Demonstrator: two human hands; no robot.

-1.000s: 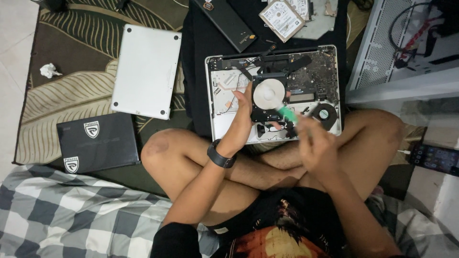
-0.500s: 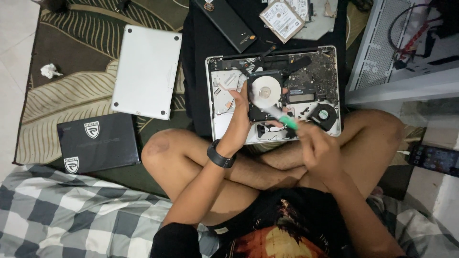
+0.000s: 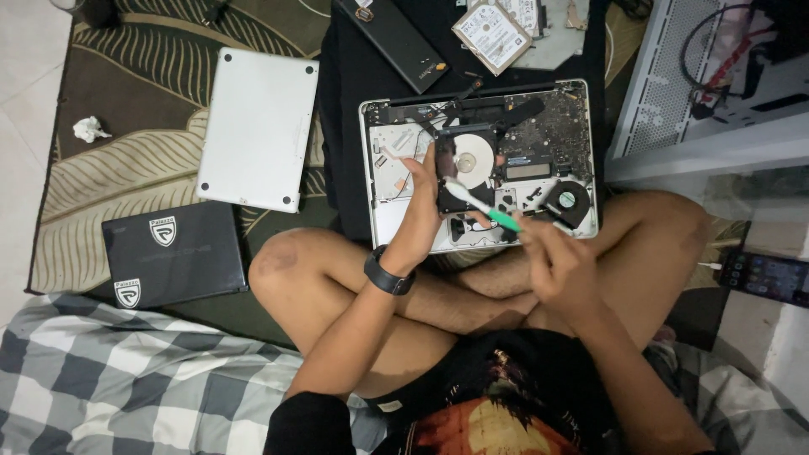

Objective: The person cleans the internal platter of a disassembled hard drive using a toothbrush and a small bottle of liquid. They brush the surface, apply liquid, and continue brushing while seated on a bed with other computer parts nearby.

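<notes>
An opened silver laptop [image 3: 381,221] lies upside down in front of my crossed legs, its circuit board and fan [image 3: 566,200] exposed. My left hand [image 3: 419,215] holds an open hard drive [image 3: 468,164] with a shiny round platter upright over the laptop. My right hand [image 3: 552,257] grips a green-and-white toothbrush [image 3: 482,206], whose white end touches the lower part of the drive. A black band sits on my left wrist.
The laptop's silver bottom cover [image 3: 257,126] lies to the left on a patterned rug. A black box [image 3: 168,253] is near my left knee. Another hard drive [image 3: 491,35] and a black slab [image 3: 400,42] lie beyond the laptop. A phone [image 3: 768,276] is at right.
My right hand has drawn back toward me, and the toothbrush now points up-left at the drive. The drive has shifted slightly in my left hand.
</notes>
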